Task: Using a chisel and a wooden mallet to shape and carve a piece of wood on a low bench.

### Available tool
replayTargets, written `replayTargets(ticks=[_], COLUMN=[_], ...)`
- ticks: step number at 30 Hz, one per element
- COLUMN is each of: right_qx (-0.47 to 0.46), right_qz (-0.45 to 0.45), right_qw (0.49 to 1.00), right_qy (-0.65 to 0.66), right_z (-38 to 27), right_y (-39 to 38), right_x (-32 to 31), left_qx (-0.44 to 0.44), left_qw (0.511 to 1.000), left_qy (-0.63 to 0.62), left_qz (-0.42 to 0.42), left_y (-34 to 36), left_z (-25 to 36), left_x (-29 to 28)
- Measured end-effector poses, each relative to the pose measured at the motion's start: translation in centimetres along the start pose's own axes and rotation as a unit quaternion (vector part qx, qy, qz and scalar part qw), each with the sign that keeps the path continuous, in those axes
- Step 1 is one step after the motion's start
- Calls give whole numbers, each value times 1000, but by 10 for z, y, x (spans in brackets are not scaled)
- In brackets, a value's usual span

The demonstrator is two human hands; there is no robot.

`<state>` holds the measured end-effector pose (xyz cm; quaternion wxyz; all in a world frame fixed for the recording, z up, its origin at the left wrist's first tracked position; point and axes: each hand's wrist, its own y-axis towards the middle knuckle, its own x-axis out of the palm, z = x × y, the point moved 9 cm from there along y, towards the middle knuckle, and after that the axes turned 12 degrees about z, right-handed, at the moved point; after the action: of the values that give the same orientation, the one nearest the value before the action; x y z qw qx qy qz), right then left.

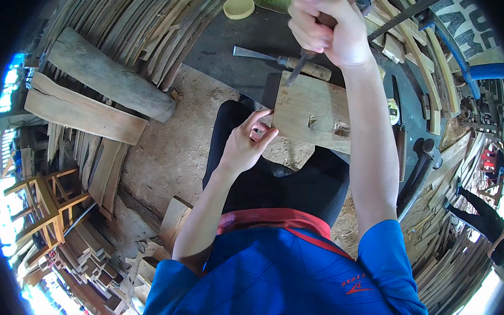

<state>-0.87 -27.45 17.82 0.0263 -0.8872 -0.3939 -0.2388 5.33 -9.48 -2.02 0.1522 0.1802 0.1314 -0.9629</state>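
Note:
My right hand [336, 32] is wrapped round the wooden handle of a chisel [296, 71]. Its metal blade slants down to the upper left part of a flat wooden board [298, 112], close to a small flower-like mark. Whether the tip cuts into the wood, I cannot tell. The board also bears faint drawn outlines and two dark patches. At its left edge, my left hand [245, 142] grips the board between thumb and fingers. My right forearm hides the board's right side. Beyond the board, a second chisel [253, 54] with a wide blade lies on the dark table.
Two shallow dishes, one yellow [238, 7] and one green [274, 1], sit at the table's far side. A tape measure [394, 112], a hammer [427, 155] and a blue-framed saw [452, 53] are on the right. Planks [90, 109] lean at left; another person [483, 214] is far right.

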Motion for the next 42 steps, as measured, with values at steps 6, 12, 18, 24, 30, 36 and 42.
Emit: replayTargets(ticks=[6, 12, 18, 24, 30, 36, 42], right_qx=[-49, -76, -28, -46, -73, -126, -151], right_qz=[69, 151, 15, 109, 223, 173, 198], right_qw=[993, 979, 999, 991, 968, 971, 968], right_qy=[-80, -114, -42, -61, -88, -102, -9], right_z=[0, 0, 3, 5, 5, 5, 51], right_y=[-4, 5, -2, 10, 4, -20, -51], right_x=[0, -3, 6, -2, -21, -25, -95], left_qx=[21, 29, 46, 37, 152, 374, 461], left_qw=[1000, 999, 999, 999, 977, 883, 864], left_qy=[-6, 16, 18, 28, 137, -18, -204], left_qz=[-16, 3, -9, 10, 59, 283, 10], left_y=[0, -3, -1, 0, 0, 5, 28], left_z=[5, 5, 8, 9, 30, 193, 318], left_x=[2, 0, 3, -6, -9, -88, -52])
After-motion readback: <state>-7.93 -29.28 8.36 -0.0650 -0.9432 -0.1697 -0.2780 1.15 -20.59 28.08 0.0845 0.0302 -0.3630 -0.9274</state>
